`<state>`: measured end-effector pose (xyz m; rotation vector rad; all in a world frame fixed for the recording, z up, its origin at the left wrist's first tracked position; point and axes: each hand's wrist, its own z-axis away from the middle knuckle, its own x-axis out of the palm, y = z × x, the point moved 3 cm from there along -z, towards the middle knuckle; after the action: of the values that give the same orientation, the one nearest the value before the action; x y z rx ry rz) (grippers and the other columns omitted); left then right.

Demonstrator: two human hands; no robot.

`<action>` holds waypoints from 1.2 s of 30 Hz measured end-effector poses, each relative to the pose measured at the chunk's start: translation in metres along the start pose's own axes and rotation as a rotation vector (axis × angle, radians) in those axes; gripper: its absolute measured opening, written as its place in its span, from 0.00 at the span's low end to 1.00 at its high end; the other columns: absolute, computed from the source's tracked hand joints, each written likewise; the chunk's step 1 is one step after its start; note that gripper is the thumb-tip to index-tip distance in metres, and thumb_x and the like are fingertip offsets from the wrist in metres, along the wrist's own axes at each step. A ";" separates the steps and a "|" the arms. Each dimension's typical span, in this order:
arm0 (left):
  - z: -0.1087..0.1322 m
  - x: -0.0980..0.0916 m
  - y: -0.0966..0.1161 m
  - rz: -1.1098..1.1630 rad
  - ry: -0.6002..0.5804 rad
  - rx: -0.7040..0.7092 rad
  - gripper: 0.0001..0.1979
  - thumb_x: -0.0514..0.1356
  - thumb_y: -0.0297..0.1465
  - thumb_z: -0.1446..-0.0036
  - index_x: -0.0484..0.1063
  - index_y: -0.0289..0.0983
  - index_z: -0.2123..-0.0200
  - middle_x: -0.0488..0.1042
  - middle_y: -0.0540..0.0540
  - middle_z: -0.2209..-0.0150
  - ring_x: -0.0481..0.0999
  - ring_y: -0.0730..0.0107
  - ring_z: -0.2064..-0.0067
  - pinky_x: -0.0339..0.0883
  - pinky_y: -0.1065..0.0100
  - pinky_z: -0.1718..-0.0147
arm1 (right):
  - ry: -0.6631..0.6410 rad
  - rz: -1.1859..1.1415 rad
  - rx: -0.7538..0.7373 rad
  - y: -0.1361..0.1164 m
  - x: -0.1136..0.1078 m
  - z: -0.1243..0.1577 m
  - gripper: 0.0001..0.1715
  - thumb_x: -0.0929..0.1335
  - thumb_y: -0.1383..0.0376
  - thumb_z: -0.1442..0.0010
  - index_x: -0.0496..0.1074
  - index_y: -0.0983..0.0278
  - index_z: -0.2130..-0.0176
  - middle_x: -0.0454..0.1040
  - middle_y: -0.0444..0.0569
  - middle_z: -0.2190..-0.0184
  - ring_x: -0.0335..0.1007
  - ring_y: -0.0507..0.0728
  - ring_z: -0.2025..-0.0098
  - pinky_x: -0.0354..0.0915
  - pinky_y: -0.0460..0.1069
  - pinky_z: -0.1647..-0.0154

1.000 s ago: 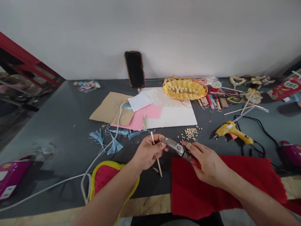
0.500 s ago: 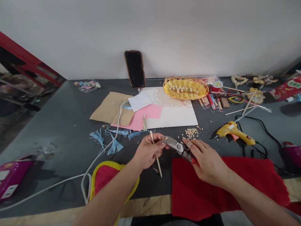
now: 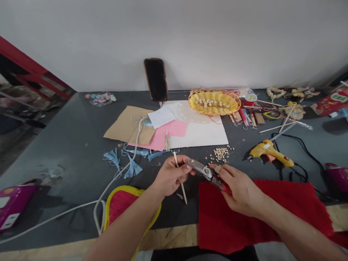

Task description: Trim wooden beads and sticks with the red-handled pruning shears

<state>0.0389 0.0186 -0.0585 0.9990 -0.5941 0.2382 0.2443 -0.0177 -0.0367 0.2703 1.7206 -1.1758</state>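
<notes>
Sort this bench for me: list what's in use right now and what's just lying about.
In use:
left hand, holding a thin wooden stick
right hand, holding red-handled metal shears

Lying about:
yellow glue gun
loose pale beads
wicker basket
blue tassels
red cloth
phone

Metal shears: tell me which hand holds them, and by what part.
The right hand grips the metal shears by their red handles.
</notes>
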 end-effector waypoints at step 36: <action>0.003 0.014 0.046 -0.832 0.406 0.695 0.18 0.64 0.36 0.46 0.70 0.37 0.52 0.72 0.40 0.51 0.71 0.60 0.48 0.67 0.65 0.53 | 0.397 -0.027 0.109 0.027 -0.021 -0.010 0.34 0.64 0.71 0.44 0.57 0.62 0.39 0.68 0.57 0.49 0.68 0.63 0.49 0.68 0.58 0.48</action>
<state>0.0285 0.0394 -0.0167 1.7240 0.3348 -0.1143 0.2661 0.0106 -0.0353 0.5807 2.0067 -1.3005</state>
